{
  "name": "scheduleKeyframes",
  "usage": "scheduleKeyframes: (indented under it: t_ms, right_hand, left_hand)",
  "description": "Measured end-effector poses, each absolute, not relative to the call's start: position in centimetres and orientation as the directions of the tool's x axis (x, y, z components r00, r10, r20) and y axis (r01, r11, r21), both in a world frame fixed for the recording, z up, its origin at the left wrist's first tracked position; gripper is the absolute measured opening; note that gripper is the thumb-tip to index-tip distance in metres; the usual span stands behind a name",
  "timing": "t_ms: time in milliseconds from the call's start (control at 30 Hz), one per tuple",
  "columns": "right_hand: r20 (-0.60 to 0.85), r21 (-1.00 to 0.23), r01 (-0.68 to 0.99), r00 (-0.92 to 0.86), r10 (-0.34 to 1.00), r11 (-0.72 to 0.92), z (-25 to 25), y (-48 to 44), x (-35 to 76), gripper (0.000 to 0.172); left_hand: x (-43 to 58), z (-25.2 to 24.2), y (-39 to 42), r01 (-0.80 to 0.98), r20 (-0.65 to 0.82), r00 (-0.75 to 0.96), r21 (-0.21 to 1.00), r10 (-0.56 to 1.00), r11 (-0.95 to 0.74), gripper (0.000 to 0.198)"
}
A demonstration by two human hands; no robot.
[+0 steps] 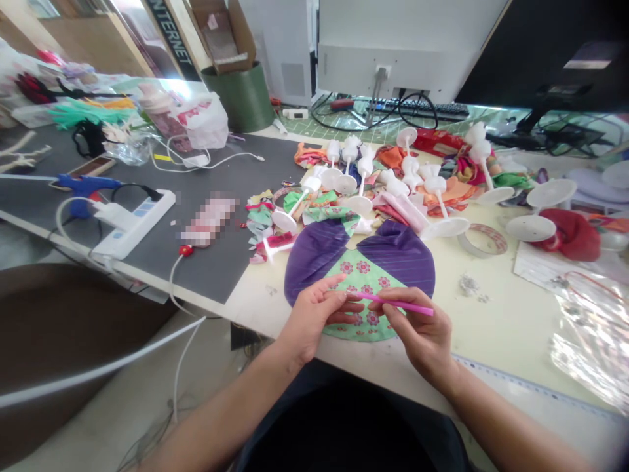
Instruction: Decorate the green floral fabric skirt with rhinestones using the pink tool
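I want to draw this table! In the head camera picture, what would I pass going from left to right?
Blue hot glue gun → white power strip → round purple and green fabric → roll of tape → red cloth → clear plastic bag

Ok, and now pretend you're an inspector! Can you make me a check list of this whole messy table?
Surface: cream table, dark grey mat on the left.
Job's things: pink stick above a round purple and green cloth; white plastic stands and fabric scraps beyond.
Clutter: tape roll, blue glue gun, clear plastic bag.
Hands: right hand pinches the stick; left hand has its fingers by the stick's end.
Cables: white cable by the power strip.
Surroundings: monitor, keyboard, green bin.
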State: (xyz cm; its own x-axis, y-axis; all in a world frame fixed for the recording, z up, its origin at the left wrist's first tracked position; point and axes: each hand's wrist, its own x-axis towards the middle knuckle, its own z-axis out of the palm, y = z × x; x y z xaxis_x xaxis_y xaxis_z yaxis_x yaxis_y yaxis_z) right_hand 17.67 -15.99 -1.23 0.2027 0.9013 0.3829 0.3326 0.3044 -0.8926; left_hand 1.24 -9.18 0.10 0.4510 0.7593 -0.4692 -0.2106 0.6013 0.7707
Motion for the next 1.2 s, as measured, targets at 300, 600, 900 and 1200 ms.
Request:
scheduleKeyframes:
  t_ms: [300,600,900,1200]
  right_hand:
    - [0.503,-0.783,0.447,0.045,0.863,0.433,-1.1,-15.7,17.5,0.022]
    - [0.398,-0.877,0.364,0.183,0.899,0.314,-1.0,-16.0,17.4,0.011]
    - [0.387,-0.891,0.329,0.188,0.903,0.313,-1.0,-16.1,17.6,0.011]
    - [0.366,-0.770,0.563,0.001,0.931,0.302,-1.2,-15.5,17.2,0.006]
  left_hand:
    - [1.2,0.2,-9.2,-0.220,-0.458,0.448,0.776,0.768,0.591,0.044]
    - [1.3,0.1,-9.3,-0.213,-0.460,0.456,0.775,0.762,0.595,0.047]
    - [-0.6,0.8,-7.6,-0.139,-0.328,0.339,0.910,0.882,0.391,0.032]
    - [-4.4,1.4,-7.1,0.416,-0.017,0.352,0.898,0.936,-0.141,0.023]
